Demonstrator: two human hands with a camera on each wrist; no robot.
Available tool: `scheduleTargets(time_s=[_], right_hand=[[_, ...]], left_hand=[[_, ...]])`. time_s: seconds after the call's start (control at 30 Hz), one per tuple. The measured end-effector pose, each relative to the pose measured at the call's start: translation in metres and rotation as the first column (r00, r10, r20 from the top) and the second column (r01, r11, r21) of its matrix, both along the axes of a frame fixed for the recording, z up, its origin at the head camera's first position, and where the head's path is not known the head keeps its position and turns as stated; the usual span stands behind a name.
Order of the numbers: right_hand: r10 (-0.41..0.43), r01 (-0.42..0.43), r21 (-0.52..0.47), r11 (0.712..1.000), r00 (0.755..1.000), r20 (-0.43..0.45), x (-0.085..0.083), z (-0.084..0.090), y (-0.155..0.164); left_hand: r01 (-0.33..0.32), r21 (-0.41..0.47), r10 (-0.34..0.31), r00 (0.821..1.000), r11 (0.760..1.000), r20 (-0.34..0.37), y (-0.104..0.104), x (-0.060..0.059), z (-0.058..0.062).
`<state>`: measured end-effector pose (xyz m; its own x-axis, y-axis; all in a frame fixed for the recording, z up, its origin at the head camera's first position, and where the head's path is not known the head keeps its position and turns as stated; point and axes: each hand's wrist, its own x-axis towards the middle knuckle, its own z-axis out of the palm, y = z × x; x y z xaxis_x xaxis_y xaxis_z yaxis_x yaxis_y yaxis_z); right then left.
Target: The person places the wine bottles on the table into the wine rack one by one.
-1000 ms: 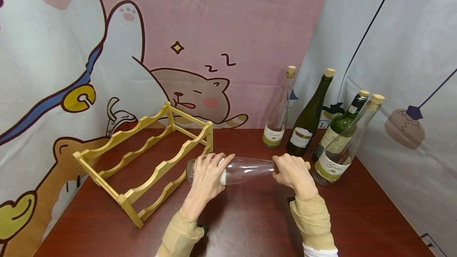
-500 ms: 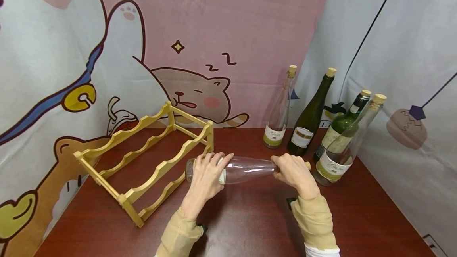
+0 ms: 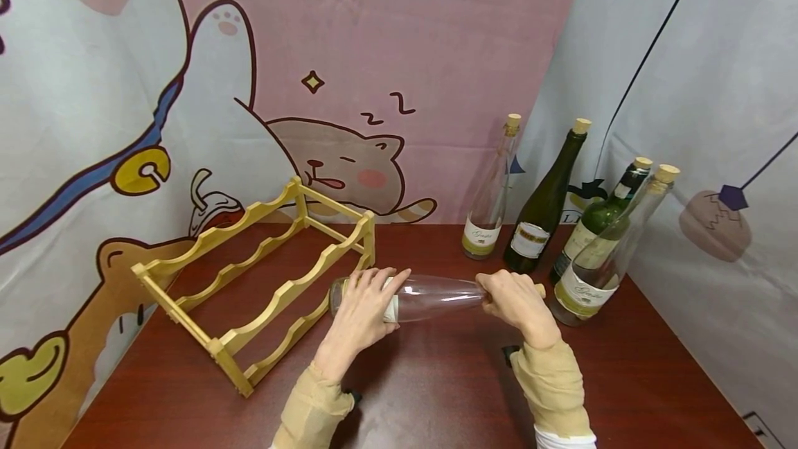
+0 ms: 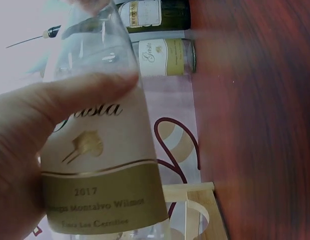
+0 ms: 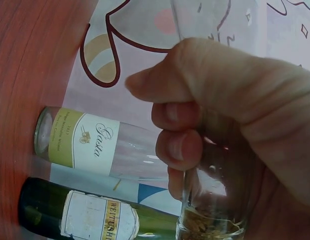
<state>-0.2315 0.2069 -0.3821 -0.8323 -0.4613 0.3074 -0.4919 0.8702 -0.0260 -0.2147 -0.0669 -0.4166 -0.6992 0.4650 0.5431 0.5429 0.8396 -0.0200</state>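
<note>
A clear glass wine bottle [image 3: 436, 298] lies sideways between the two hands, its base to the left and its corked neck to the right. My left hand [image 3: 364, 307] grips its body near the base, over the white and olive label [image 4: 104, 190]. My right hand [image 3: 517, 302] is curled round the neck, with a bit of cork showing past it. In the right wrist view, its fingers [image 5: 177, 147] wrap the glass. Just left of the bottle's base stands a wooden wine rack [image 3: 274, 303] with scalloped rails, and no bottles sit in it.
At the right stand several corked bottles: a clear bottle [image 3: 483, 227], a dark green bottle [image 3: 542, 217], a green bottle [image 3: 589, 227] and another clear bottle [image 3: 586, 289]. A printed cloth [image 3: 436, 40] hangs behind the reddish-brown table [image 3: 436, 393].
The hands and the bottle hold nearly the same pose throughout. The whole head view has shifted slightly, with everything appearing a little further right.
</note>
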Motion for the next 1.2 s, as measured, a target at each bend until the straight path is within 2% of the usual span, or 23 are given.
scheduleTargets(time_s=[0.1, 0.23, 0.37, 0.47, 0.63, 0.77, 0.87, 1.0, 1.2], right_hand=[[-0.003, 0.003, 0.006, 1.000, 1.000, 0.007, -0.001, 0.000, 0.000], [-0.018, 0.018, 0.011, 1.000, 1.000, 0.025, -0.001, -0.001, 0.001], [-0.028, 0.028, 0.015, 0.999, 0.999, 0.029, -0.002, -0.002, 0.001], [-0.029, 0.028, 0.016, 0.999, 0.999, 0.021, -0.003, -0.003, 0.001], [-0.037, 0.037, 0.007, 0.999, 0.999, -0.015, -0.002, -0.003, 0.002], [-0.049, 0.049, 0.006, 0.999, 0.998, -0.037, -0.003, -0.004, 0.002], [-0.056, 0.056, 0.003, 0.998, 0.997, -0.048, -0.003, -0.004, 0.003], [-0.061, 0.060, -0.004, 0.998, 0.997, -0.046, -0.004, -0.005, 0.002], [-0.078, 0.078, 0.001, 0.997, 0.996, -0.045, -0.005, -0.007, 0.001]], left_hand=[[0.031, 0.030, -0.033, 0.998, 0.999, 0.058, -0.003, 0.000, 0.003], [0.067, 0.095, -0.076, 0.993, 0.993, 0.089, -0.008, -0.001, 0.006], [0.094, 0.161, -0.109, 0.991, 0.982, 0.083, -0.014, -0.003, 0.007], [0.086, 0.182, -0.096, 0.994, 0.980, 0.050, -0.021, -0.004, 0.009], [-0.006, 0.229, 0.014, 0.999, 0.973, -0.033, -0.036, -0.006, 0.013], [-0.121, 0.279, 0.147, 0.986, 0.952, -0.073, -0.048, -0.006, 0.014], [-0.212, 0.289, 0.237, 0.970, 0.934, -0.054, -0.055, -0.006, 0.014], [-0.301, 0.285, 0.317, 0.948, 0.910, -0.009, -0.062, -0.005, 0.014], [-0.374, 0.291, 0.390, 0.921, 0.881, 0.001, -0.066, -0.004, 0.013]])
